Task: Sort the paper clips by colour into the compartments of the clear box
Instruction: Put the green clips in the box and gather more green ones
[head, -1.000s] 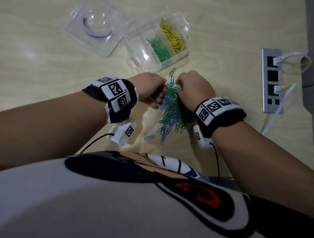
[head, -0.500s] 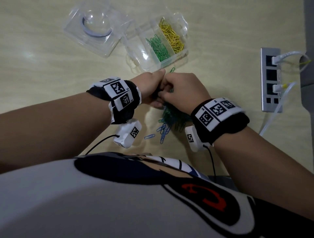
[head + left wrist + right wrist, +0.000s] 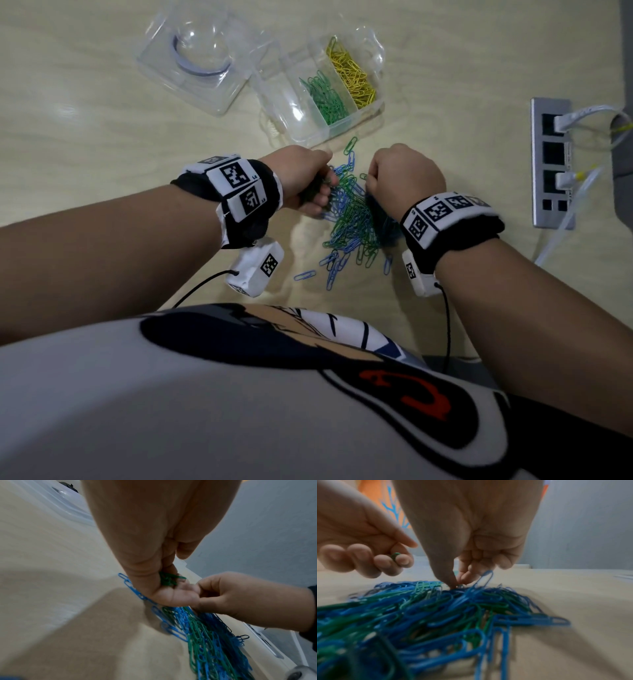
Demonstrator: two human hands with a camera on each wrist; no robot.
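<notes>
1. A loose heap of blue and green wire paper clips (image 3: 352, 219) lies on a pale beige wood-grain table (image 3: 85, 144).
2. The clear plastic compartment box (image 3: 294, 113) holds green clips (image 3: 327, 99) in one compartment and yellow clips (image 3: 352, 80) in the one beside it.
3. The transparent plastic lid (image 3: 202, 61) shows a bluish-white curved strip.
4. The left hand (image 3: 154, 561) grips a small bunch of dark green clips (image 3: 168, 579).
5. Both black fabric wristbands (image 3: 239, 192) carry white tags printed with black square-code patterns.
6. A silver metal power strip (image 3: 551, 161) has black sockets, white plugs and white cables.
7. The person's grey shirt (image 3: 171, 411) bears a black, white, blue and red cartoon print.
</notes>
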